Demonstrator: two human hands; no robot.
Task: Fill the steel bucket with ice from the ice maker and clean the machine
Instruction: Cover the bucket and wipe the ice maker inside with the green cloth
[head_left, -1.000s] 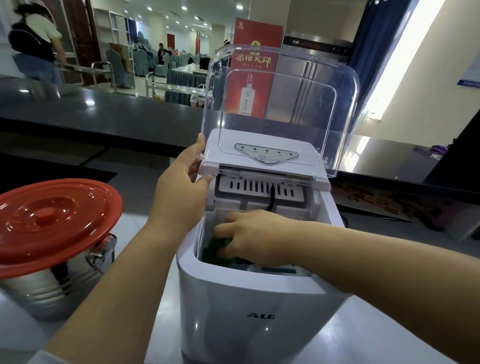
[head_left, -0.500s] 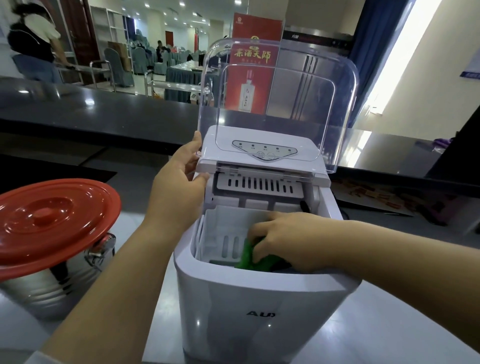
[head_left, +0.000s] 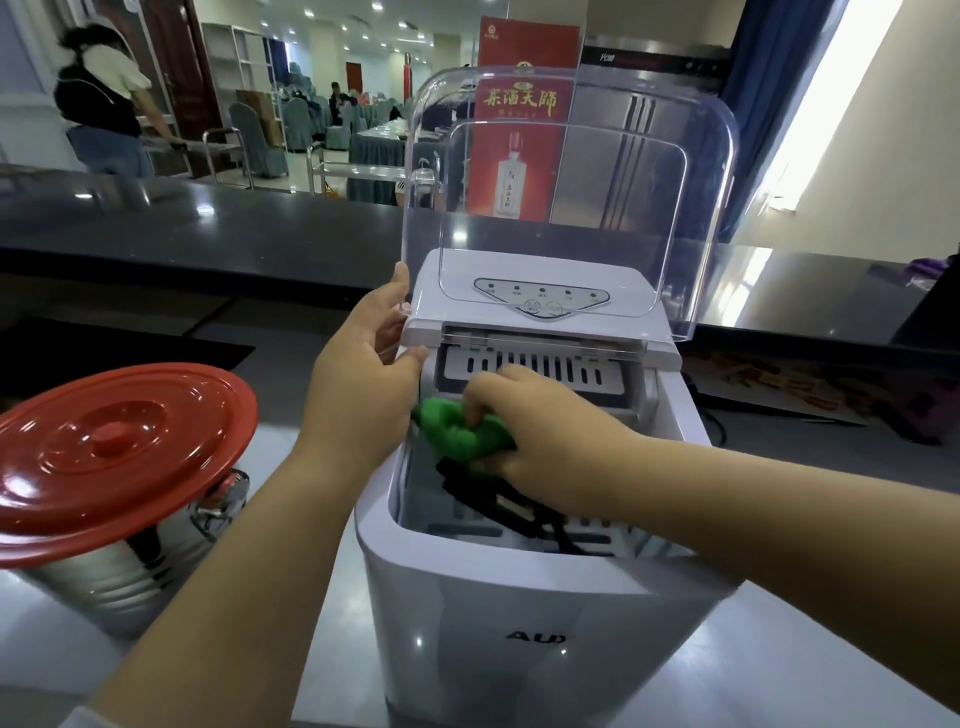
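Note:
The white ice maker stands in front of me with its clear lid tipped up and back. My left hand grips the left edge of its top panel, thumb under the edge. My right hand reaches into the open compartment and grips a green cloth against the upper left inside wall. A dark cord or strap lies in the compartment below the cloth. The steel bucket stands to the left, covered by a red lid.
A dark raised counter runs behind the machine. A red bottle poster and a steel fridge stand behind the lid. A person stands at far left by a trolley. Colourful papers lie to the right.
My right hand has moved the green cloth from the right floor of the compartment up to its upper left wall. My left hand has stayed on the top panel's edge.

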